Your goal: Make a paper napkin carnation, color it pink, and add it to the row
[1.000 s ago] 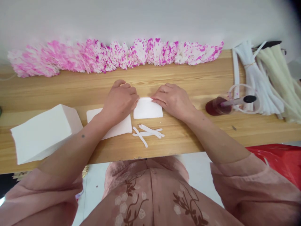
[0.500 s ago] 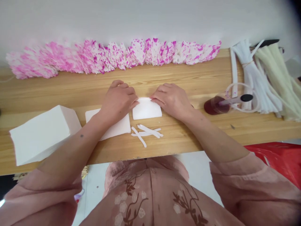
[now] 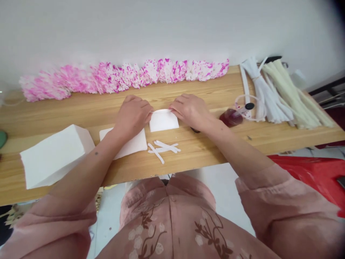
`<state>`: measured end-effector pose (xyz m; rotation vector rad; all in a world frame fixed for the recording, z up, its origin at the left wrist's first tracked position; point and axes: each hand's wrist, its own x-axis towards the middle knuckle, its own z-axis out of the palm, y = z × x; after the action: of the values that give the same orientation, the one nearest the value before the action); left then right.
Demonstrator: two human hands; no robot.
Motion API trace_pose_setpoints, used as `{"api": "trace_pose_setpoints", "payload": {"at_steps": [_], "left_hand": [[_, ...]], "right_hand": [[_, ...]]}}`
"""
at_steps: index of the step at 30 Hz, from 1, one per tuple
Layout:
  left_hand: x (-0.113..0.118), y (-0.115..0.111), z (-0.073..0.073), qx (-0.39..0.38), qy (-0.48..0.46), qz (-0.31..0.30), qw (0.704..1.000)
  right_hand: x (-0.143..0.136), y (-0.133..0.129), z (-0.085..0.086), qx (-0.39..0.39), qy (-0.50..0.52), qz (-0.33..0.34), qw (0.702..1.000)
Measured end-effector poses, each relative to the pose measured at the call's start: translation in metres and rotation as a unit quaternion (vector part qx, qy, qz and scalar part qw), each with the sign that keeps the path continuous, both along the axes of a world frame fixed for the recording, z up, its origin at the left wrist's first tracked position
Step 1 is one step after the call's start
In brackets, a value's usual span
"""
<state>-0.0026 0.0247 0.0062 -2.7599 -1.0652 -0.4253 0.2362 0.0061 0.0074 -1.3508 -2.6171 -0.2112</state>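
Note:
Between my hands a small white paper sheet, perhaps tissue, rests on the wooden table with its far edge turned up in a narrow fold. My left hand is closed in a pinch on the sheet's far left corner. On the far right corner, my right hand pinches in the same way. Several short white strips lie crossed just nearer to me. A flat white paper stack lies partly beneath my left forearm. Fingertips on both sides are partly hidden.
A tall white paper stack sits at left. A row of pink-and-white ruffled paper runs along the wall. Right are a container of dark red liquid, bundled white strips, cream strips and a red plastic bag.
The view has turned somewhat to the right, so more of the table's right end shows. At the sheet's far edge the fold stands out more; both hands keep their pinch.

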Motion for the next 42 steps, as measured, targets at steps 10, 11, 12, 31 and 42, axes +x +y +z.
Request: {"api": "trace_pose_setpoints", "payload": {"at_steps": [10, 11, 12, 31, 42], "left_hand": [[0.004, 0.011, 0.019, 0.126, -0.008, 0.025, 0.992], [0.004, 0.010, 0.014, 0.120, 0.018, 0.014, 0.993], [0.003, 0.008, 0.009, 0.112, 0.046, 0.004, 0.993], [0.000, 0.007, -0.007, -0.075, -0.004, -0.002, 0.997], [0.005, 0.019, -0.009, -0.088, 0.007, 0.043, 0.995]], "right_hand": [[0.001, 0.002, 0.019, 0.146, 0.011, -0.014, 0.989], [0.000, 0.000, 0.012, 0.138, 0.002, -0.001, 0.990], [-0.001, -0.001, 0.006, 0.120, -0.013, 0.016, 0.993], [0.008, 0.002, -0.006, -0.093, 0.065, 0.000, 0.994], [0.007, 0.011, -0.009, -0.091, 0.067, -0.027, 0.993]]}}
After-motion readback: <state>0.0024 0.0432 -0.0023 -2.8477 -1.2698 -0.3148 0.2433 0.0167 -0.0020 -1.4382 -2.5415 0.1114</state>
